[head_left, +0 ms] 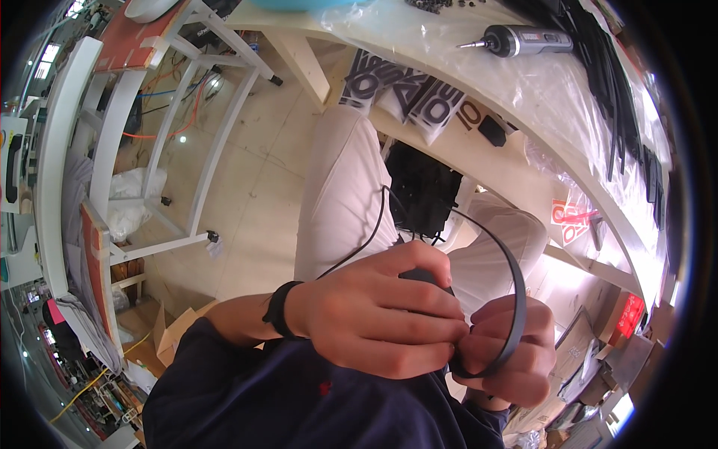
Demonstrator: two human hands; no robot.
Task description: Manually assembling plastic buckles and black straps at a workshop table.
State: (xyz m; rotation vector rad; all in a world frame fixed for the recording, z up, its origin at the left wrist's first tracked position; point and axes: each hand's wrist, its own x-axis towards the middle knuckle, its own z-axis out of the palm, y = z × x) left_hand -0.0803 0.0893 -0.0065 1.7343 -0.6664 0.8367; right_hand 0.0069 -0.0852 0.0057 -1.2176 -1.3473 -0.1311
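Note:
In front of my lap, my left hand (381,318) and my right hand (523,348) meet, fingers closed. They grip a thin black curved band (519,299) that loops up over my right fingers. Its lower end goes in between the fingertips of both hands, where the joint is hidden. A dark rounded piece (422,276) shows under my left index finger; its kind is hidden. From near my left hand a thin black cable (368,241) runs up over my leg. A black wristband (278,310) is on my left wrist.
On the plastic-covered table (419,34) at upper right lie an electric screwdriver (516,41) and long black strips (609,97). Printed plastic bags (404,93) lie on the shelf below. A black bag-like bundle (425,187) is between my legs. White metal frames (224,142) stand left.

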